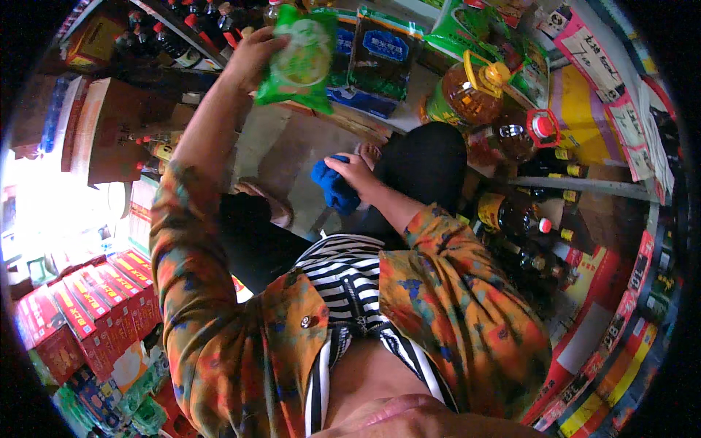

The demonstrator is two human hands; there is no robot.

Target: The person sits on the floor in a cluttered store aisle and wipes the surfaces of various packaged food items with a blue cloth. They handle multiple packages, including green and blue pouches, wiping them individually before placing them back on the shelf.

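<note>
My left hand point(256, 57) is raised at the upper left and grips the left edge of a green plastic packet point(304, 60) with a pale printed picture. Lower and nearer to my body, my right hand point(356, 174) holds a bunched blue cloth point(335, 186), its fingers partly hidden by the fabric. The cloth is above the floor, beside my dark-trousered knee point(432, 164). Just right of the green packet are large dark packages with blue labels point(382, 55), lying side by side on a low ledge. Part of the nearer one's neighbour is hidden behind the green packet.
Large oil jugs point(471, 93) with handles stand close on the right, with bottles point(509, 213) on a shelf below. A metal shelf edge point(591, 187) juts out there. Dark bottles point(175, 46) fill the upper left shelf. Cardboard boxes point(118, 131) and red cartons point(104, 306) are at left.
</note>
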